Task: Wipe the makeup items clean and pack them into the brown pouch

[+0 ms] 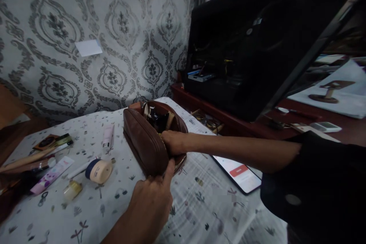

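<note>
A brown leather makeup bag (143,143) sits unzipped on the patterned cloth, with dark glossy packets (158,118) showing inside its mouth. My right hand (175,142) reaches into the opening from the right; its fingers are hidden by the bag's side. At the bag's near end, my left hand (153,198) grips the edge, one finger stretched along the zipper and the others bent against the leather. Left of the bag lie a pale pink tube (108,137), a cream jar with a blue lid (99,170) and a small yellowish bottle (72,191).
Farther left are a purple-patterned tube (52,175), a compact (46,142) and several brushes. A lit phone (238,171) lies under my right forearm. A large black screen (243,53) stands on a reddish desk (183,97) at the right, with papers (334,91) beyond it.
</note>
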Motion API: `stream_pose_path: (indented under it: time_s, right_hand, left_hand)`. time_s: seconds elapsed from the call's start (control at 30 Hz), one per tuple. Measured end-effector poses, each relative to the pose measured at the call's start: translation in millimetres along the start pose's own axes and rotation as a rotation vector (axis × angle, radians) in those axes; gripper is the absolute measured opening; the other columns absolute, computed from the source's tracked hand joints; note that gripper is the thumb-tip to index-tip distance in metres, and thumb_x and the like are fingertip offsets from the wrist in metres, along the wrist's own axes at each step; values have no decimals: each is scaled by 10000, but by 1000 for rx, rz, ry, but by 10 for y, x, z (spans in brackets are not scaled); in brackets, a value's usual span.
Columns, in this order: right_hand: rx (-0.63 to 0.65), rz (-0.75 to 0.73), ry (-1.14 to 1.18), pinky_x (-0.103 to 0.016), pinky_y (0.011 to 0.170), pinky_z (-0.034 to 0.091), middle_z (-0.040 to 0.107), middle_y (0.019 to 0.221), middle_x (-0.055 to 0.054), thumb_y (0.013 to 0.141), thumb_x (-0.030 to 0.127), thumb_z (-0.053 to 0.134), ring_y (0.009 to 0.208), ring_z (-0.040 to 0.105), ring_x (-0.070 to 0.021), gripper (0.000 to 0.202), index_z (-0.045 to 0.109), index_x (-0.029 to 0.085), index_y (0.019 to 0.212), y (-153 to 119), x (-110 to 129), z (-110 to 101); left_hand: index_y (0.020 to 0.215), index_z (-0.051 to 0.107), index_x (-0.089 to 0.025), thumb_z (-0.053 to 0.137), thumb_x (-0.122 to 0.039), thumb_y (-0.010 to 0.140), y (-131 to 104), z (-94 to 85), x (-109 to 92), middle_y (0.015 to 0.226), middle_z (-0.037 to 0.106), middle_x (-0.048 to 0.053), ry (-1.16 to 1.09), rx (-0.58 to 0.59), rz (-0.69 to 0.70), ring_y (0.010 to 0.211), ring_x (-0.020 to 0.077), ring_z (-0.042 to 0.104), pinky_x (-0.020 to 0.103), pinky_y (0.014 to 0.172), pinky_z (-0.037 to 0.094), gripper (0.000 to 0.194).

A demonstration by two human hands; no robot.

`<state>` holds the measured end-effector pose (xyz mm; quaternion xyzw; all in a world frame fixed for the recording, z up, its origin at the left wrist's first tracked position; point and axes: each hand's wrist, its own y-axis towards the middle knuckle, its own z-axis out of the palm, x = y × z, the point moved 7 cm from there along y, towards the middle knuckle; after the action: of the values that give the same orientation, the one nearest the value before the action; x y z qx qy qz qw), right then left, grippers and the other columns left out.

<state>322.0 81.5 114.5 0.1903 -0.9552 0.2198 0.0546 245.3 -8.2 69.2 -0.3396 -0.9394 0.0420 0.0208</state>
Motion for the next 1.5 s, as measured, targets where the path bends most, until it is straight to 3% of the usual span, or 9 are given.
stream_pose_path:
  time_s: [0.33, 0.43, 0.6, 0.73, 0.87, 1.03, 1.23, 1.37, 1.5]
  right_hand:
    - [-56, -77, -177, -284, 729, 510, 729, 1070, -172, 867, 171, 592, 1015, 702, -298, 303, 651, 108, 1158, -75, 89, -99]
    - [-153, -70, -264, -287, 724, 494, 734, 1033, -162, 860, 106, 548, 1000, 701, -284, 281, 677, 115, 1109, -158, 123, -308]
    - [-410, 9, -354, -288, 721, 464, 720, 1022, -143, 948, 184, 484, 949, 682, -241, 228, 699, 121, 987, -333, 14, -761]
    - [-550, -69, -446, -297, 787, 439, 691, 1071, -132, 946, 136, 481, 1012, 612, -232, 197, 675, 117, 972, -392, -53, -913]
    - [-586, -118, -495, -352, 895, 398, 669, 1102, -137, 917, 136, 535, 1083, 543, -268, 154, 640, 98, 1024, -359, -110, -883]
    - [-636, -144, -415, -370, 916, 375, 669, 1028, -116, 900, 163, 567, 1063, 533, -269, 143, 623, 113, 1021, -341, -184, -873]
    - [-859, -191, -124, -312, 815, 418, 653, 915, -63, 971, 198, 438, 906, 593, -198, 216, 645, 139, 964, -686, -153, -924]
    - [-1027, -243, 92, -241, 640, 421, 637, 737, -1, 1003, 299, 431, 653, 580, -121, 263, 639, 181, 894, -1075, -142, -702]
    - [-1087, -347, 255, -212, 538, 407, 625, 651, 23, 972, 209, 506, 533, 554, -82, 169, 614, 184, 846, -1316, -172, -287]
  left_hand:
    - [1520, 308, -203, 532, -110, 819, -25, 19, 12, 827, 737, 47, 24, -108, 15, 706, 209, 719, 287, 624, 551, 742]
    - [1539, 256, -196, 515, -112, 834, -26, 11, 8, 890, 743, 64, -9, -43, 21, 763, 228, 726, 316, 652, 568, 756]
    - [1552, 216, -196, 473, -102, 862, -26, -10, -1, 954, 743, 73, -41, 62, 7, 828, 257, 729, 389, 699, 591, 742]
    - [1558, 194, -207, 501, -107, 844, -2, 1, -9, 977, 747, 77, -31, 111, -16, 832, 254, 733, 379, 694, 595, 783]
    - [1550, 225, -211, 528, -125, 823, 23, 17, -7, 963, 753, 72, -6, 119, -24, 792, 244, 736, 334, 629, 586, 793]
    - [1528, 285, -193, 495, -94, 806, 20, 44, 5, 843, 752, 50, 30, -31, 26, 675, 208, 724, 258, 515, 533, 758]
    - [1506, 322, -175, 494, -83, 773, 0, 88, 19, 793, 743, 36, 33, -161, 81, 610, 209, 706, 252, 436, 495, 758]
    - [1512, 310, -173, 527, -121, 774, 3, 89, 11, 818, 747, 54, 39, -123, 90, 627, 216, 711, 251, 444, 502, 770]
    - [1528, 259, -184, 524, -125, 791, 4, 77, 2, 885, 750, 70, 15, -79, 97, 702, 226, 724, 264, 489, 521, 786]
